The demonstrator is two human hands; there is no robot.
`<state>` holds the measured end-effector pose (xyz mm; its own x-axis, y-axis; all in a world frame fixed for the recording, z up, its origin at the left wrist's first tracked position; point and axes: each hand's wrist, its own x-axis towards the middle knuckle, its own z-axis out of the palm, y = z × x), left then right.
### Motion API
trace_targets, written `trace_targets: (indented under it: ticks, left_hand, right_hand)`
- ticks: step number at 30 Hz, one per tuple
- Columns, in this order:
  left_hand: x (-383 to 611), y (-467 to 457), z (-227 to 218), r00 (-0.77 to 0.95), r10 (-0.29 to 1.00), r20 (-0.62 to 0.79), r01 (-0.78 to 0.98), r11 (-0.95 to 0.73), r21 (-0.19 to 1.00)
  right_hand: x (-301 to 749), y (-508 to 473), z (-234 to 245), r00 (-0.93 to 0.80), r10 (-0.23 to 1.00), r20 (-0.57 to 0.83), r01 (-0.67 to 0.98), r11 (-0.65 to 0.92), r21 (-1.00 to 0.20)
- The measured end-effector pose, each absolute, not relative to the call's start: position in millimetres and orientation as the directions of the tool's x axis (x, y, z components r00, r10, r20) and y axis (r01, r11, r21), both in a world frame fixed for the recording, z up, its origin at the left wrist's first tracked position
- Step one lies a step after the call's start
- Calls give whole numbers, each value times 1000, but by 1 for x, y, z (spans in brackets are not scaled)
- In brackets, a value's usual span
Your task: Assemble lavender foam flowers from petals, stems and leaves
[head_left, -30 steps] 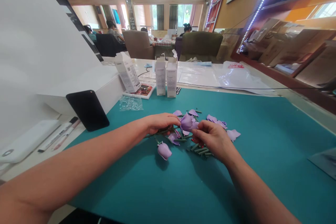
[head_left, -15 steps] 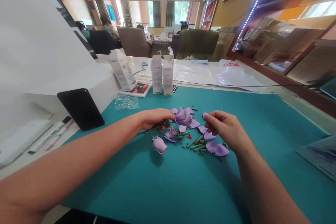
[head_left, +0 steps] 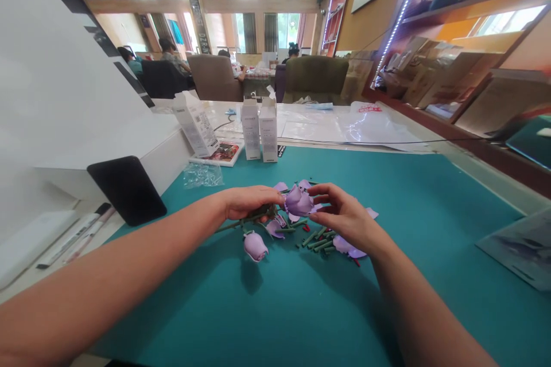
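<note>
Left fingers [head_left: 275, 196] pinching bloom [head_left: 298, 202] at its base above mat [head_left: 422, 229], right fingers [head_left: 323, 189] parted at its right side; bud [head_left: 255, 246] looks complete, bloom well filled, loose petals [head_left: 342, 244] and green tubes [head_left: 321, 245] still unattached.

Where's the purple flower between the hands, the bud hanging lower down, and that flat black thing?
Purple flower [head_left: 298, 202]: head view, on its outer petals.
Hanging bud [head_left: 255, 246]: head view, on the middle of its petals.
Flat black thing [head_left: 127, 190]: head view, on its dark face.
</note>
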<state>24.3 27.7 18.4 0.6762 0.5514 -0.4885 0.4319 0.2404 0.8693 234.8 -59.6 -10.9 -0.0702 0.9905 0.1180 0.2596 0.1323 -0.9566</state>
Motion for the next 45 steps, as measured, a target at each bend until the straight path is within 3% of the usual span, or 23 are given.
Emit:
trace_targets:
  ticks: [12,20,30,41,45]
  left_hand:
    - [19,31,21,764,426,-484,452,183,873]
    - [19,24,25,704,525,-479,516,84,852]
    - [15,23,26,731,493,-471,552,-23,834]
    - [11,26,24,740,533,-410,449,61,891]
    - [3,32,28,707,580,-404,445,80,892]
  right_hand:
    - [236,-58,-16,-85,978,188,271,204,-941]
    - [230,-59,-15,-41,996,77,255,85,-963]
    - [227,-55,-12,36,999,3,335,-9,-942]
    - [229,-56,-14,30,999,38,198,31,-980]
    - [231,-51,-22,145,989,-24,347,-73,-935]
